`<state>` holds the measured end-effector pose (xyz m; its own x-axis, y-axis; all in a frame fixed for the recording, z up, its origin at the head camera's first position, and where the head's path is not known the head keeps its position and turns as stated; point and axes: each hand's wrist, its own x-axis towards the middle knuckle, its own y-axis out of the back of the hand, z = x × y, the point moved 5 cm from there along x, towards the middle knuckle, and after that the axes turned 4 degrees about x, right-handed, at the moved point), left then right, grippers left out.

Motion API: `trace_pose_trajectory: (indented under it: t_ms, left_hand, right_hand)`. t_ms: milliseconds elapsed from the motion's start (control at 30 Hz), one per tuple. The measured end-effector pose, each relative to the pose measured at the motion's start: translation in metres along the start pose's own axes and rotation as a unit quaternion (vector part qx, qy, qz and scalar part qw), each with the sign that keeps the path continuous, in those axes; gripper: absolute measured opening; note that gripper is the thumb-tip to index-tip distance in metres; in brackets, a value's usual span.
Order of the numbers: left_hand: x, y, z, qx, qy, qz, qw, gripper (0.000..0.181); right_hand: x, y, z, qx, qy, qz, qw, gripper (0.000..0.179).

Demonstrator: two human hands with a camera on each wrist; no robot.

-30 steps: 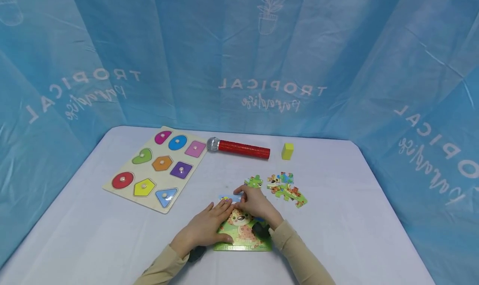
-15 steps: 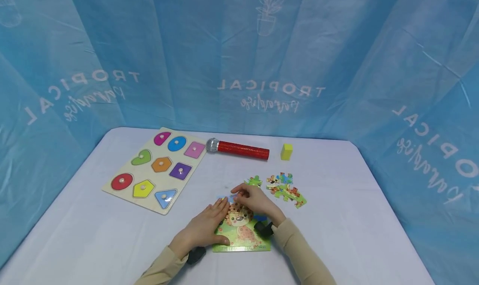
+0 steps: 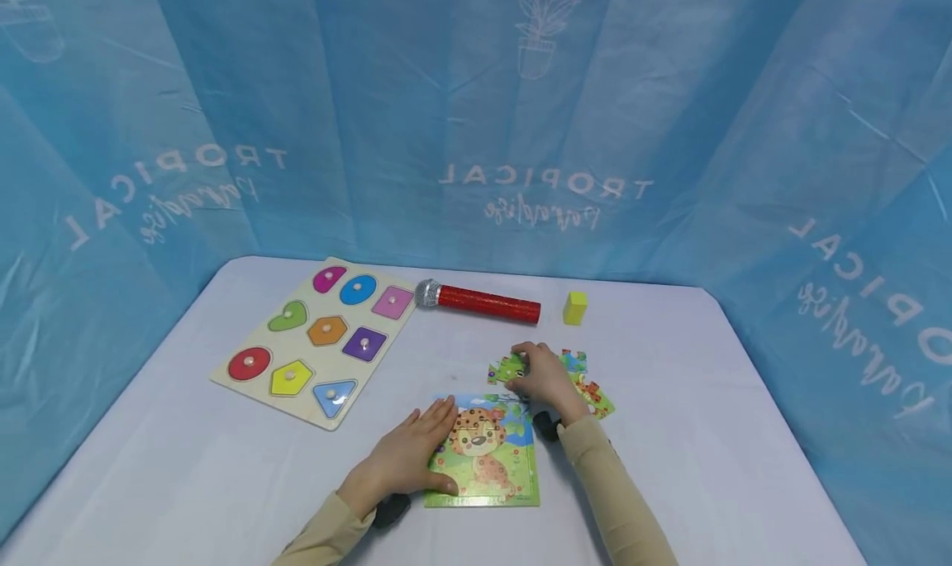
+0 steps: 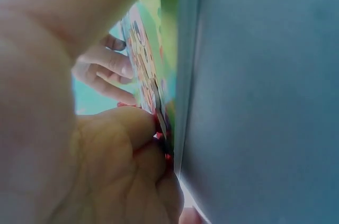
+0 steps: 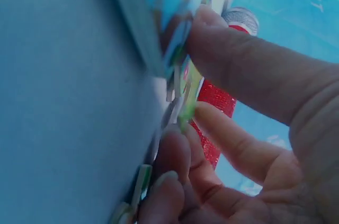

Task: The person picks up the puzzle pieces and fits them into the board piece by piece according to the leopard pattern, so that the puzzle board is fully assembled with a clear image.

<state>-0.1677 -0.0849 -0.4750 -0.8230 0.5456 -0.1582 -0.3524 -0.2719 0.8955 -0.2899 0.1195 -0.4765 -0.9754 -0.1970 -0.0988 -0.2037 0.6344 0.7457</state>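
Observation:
A jigsaw puzzle board (image 3: 487, 467) with a spotted leopard cub picture lies at the front middle of the table. My left hand (image 3: 409, 450) rests on its left side, fingers stretched toward the top edge and thumb across the lower left. Beyond the board's top right corner, my right hand (image 3: 549, 382) reaches over loose puzzle pieces. Its thumb and fingers stand apart around a green puzzle piece (image 3: 509, 369). In the right wrist view, fingertips are right at the green piece (image 5: 189, 108), while the thumb (image 5: 209, 23) is near the board's corner.
Other loose puzzle pieces (image 3: 593, 392) lie right of the right hand, partly hidden by it. Behind are a red toy microphone (image 3: 487, 302) and a yellow block (image 3: 575, 308). A wooden shape board (image 3: 316, 343) lies at the left. Blue curtains (image 3: 476, 120) surround the table.
My right hand has left the board's top left area and moved right and away, to the loose pieces. The cub picture and top edge are now uncovered. My left hand stays on the board.

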Motion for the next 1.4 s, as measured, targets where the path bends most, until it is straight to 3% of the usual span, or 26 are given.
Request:
trace_pose_trajectory:
  t_ms: [200, 333, 433, 567, 667, 833, 967, 1167, 1233, 1300, 1400]
  left_hand:
    - [0.000, 0.001, 0.001, -0.004, 0.004, 0.007, 1.0000, 0.108]
    - [0.002, 0.001, 0.001, 0.003, -0.004, 0.009, 0.9999, 0.108]
    - [0.002, 0.002, 0.000, 0.009, -0.008, 0.008, 0.9999, 0.108]
    - [0.003, 0.003, -0.003, 0.020, -0.010, 0.006, 0.9997, 0.108]
    - [0.004, 0.003, -0.004, 0.028, -0.017, 0.006, 0.9994, 0.113]
    - [0.003, 0.002, -0.005, 0.033, -0.025, 0.004, 0.9991, 0.123]
    - [0.001, 0.002, -0.008, 0.024, -0.019, 0.004, 0.9995, 0.110]
    - [0.001, 0.001, -0.007, 0.011, -0.019, 0.006, 0.9997, 0.098]
    - [0.002, 0.001, -0.006, 0.006, -0.020, 0.004, 0.9998, 0.099]
    - [0.003, -0.001, -0.006, 0.004, -0.017, 0.001, 0.9999, 0.101]
    - [0.002, -0.003, -0.007, 0.004, -0.007, -0.007, 0.9999, 0.102]
  right_hand:
    - [-0.003, 0.008, 0.001, 0.082, 0.021, 0.033, 0.9958, 0.021]
    - [-0.011, 0.012, -0.004, 0.127, 0.032, 0.013, 0.9913, 0.009]
    - [-0.023, 0.004, -0.017, 0.133, 0.061, -0.062, 0.9872, 0.009]
    - [-0.045, -0.021, -0.039, 0.114, 0.113, -0.188, 0.9691, 0.008]
    - [-0.056, -0.039, -0.053, 0.082, 0.132, -0.218, 0.9637, 0.005]
    - [-0.066, -0.061, -0.071, 0.031, 0.161, -0.206, 0.9646, 0.006]
    - [-0.072, -0.071, -0.080, 0.006, 0.181, -0.194, 0.9641, 0.015]
    - [-0.064, -0.063, -0.070, 0.025, 0.148, -0.189, 0.9704, 0.018]
    - [-0.055, -0.051, -0.061, 0.042, 0.134, -0.159, 0.9772, 0.013]
    - [-0.042, -0.035, -0.050, 0.040, 0.118, -0.099, 0.9873, 0.013]
    - [-0.027, -0.017, -0.033, 0.021, 0.093, -0.017, 0.9953, 0.028]
